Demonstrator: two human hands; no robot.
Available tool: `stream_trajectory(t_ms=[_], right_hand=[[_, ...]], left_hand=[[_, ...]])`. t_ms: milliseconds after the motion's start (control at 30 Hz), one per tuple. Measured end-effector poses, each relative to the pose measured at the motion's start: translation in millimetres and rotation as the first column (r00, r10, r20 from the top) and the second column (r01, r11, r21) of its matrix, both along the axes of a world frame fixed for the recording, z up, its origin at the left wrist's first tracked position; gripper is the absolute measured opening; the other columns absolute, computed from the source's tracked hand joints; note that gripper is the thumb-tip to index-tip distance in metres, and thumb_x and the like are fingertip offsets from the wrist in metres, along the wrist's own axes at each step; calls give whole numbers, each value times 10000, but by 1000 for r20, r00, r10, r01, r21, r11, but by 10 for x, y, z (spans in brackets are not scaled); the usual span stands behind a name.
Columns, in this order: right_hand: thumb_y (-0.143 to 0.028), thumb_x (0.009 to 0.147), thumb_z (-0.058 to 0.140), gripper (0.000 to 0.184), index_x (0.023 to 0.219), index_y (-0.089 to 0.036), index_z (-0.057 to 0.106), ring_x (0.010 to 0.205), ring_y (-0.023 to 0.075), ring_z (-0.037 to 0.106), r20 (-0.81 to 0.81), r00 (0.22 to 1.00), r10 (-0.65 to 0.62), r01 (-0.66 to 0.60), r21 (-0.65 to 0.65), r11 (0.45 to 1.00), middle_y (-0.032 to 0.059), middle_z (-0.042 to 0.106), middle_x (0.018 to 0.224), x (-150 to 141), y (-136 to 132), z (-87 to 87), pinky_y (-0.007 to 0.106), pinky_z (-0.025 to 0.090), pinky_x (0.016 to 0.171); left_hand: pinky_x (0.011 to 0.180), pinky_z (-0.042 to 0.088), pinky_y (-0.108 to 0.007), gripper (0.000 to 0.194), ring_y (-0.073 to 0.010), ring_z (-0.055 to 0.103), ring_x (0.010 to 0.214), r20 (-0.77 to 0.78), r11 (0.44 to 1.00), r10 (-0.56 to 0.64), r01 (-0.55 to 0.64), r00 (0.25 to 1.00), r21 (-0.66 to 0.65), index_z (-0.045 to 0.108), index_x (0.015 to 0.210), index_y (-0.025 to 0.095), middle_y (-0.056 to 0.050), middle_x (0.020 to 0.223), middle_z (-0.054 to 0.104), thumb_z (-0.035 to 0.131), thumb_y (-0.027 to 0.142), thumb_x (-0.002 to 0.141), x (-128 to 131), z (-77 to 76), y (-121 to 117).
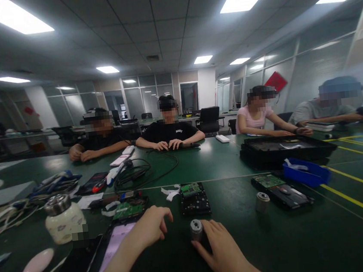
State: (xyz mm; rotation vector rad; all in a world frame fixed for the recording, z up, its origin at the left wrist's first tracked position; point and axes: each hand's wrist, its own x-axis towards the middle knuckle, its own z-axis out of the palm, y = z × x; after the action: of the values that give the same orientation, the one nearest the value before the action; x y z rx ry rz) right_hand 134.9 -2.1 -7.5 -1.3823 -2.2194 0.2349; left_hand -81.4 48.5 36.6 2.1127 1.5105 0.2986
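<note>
My right hand (221,248) is curled around a short silver metal cylinder (195,226) with holes in its top face, which looks like a small motor. It stands upright at the table's near middle. To its left my left hand (156,225) hovers with bent fingers apart and nothing visible in them. Just beyond the hands lies a black device with a green circuit board (191,190). A similar metal cylinder (262,201) stands farther right, beside another black unit with a green board (283,190). Under my left forearm is a phone-like lit screen (115,247).
A patterned jar with a metal lid (63,219) and a pink oval object (37,264) stand left. Black cables (140,173) lie ahead. At right are a blue bin (307,174) and black trays (286,148). Several people sit across the green table (217,167).
</note>
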Motion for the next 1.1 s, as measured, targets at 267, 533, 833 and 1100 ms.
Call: stream_trajectory(t_ms=[267,533,833,1100], right_hand=[[-252,832,543,268,1090,-181,545,937,250,549,-23,1000,-6,7,6,1000,72,618,1028,3,4,-10,390,409,846],[-275,852,542,334,1178,-207,521,1030,249,530,-54,997,57,-58,-6,998,61,600,1142,25,23,-18,406,375,919],[-292,858,535,332,1178,-202,527,1029,254,524,-58,997,52,-52,-4,999,65,601,1136,35,33,-45,413,379,923],[-272,848,547,320,1158,-195,532,1002,254,531,-56,997,45,-45,6,999,70,601,1119,27,34,-54,405,398,888]], left_hand=[[670,468,-237,263,-186,686,695,40,1000,-26,26,999,11,675,809,166,-10,675,726,623,53,578,52,89,5],[771,443,-229,138,-137,644,782,366,956,-133,22,921,292,687,785,227,40,784,724,594,141,731,453,189,-250],[784,435,-246,169,-146,614,837,340,927,-119,-19,933,376,704,780,246,43,800,715,596,119,754,530,33,-254],[912,395,-323,302,-173,599,949,408,946,-133,-7,903,324,645,993,267,18,974,692,600,132,726,524,76,-294]])
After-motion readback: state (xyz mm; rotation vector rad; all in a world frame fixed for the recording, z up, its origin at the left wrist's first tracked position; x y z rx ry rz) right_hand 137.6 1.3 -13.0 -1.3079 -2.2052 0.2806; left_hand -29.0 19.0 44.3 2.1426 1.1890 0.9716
